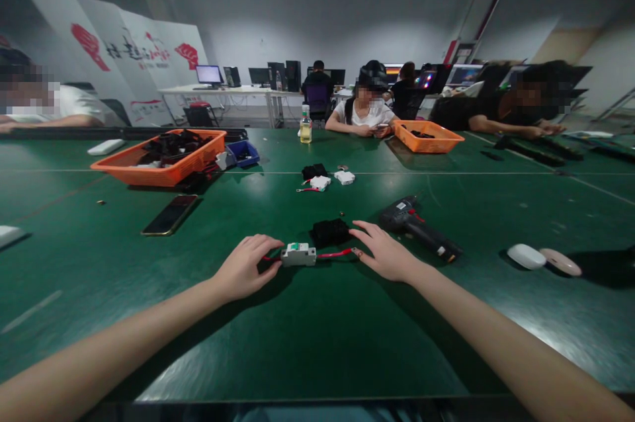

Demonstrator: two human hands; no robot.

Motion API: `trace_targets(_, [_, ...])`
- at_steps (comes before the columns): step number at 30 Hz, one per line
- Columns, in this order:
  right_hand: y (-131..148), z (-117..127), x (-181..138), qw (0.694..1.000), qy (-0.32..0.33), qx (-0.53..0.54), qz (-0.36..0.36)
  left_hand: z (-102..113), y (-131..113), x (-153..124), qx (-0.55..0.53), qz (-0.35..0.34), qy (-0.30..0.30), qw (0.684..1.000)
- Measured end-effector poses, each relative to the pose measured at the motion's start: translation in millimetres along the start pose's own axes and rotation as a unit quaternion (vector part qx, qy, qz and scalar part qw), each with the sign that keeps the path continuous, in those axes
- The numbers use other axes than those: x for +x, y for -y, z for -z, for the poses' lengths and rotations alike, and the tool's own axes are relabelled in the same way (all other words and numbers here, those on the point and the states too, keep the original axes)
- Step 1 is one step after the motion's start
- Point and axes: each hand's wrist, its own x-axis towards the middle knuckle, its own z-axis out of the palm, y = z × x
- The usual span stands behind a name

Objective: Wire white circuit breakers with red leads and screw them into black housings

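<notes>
— Centre?
— Breaker (298,254), one: twelve o'clock on my monitor, between both hands; red wire (333,254) running toward three.
— Grips?
— Left hand (251,266), breaker's nine: curled about that end, clasp or mere touch I cannot tell. Right hand (380,251), breaker's three: fingers parted at the wire's tip, perhaps to steady it.
— Drill (417,227)?
— One o'clock, presumably kept within easy reach.

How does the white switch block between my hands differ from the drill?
The switch block is white with a green patch; the drill is mostly black. The switch block is smaller than the drill. The switch block sits between your left hand and right hand; the drill lies beyond the right hand. Both show some red.
</notes>
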Motion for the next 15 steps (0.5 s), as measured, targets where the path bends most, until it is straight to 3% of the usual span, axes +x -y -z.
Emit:
trace_targets(8, [2.4, 3.4, -2.5, 0.999, -0.015, -0.03, -0.013, 8.6, -7.4, 4.4, 0.079, -0.039, -0.039, 0.995])
trace_targets(15, [-2.1, 6.4, -5.2, 0.995, -0.073, -0.068, -0.023, 7.4, -44.9, 28.5, 0.154, -0.098, -0.046, 0.982])
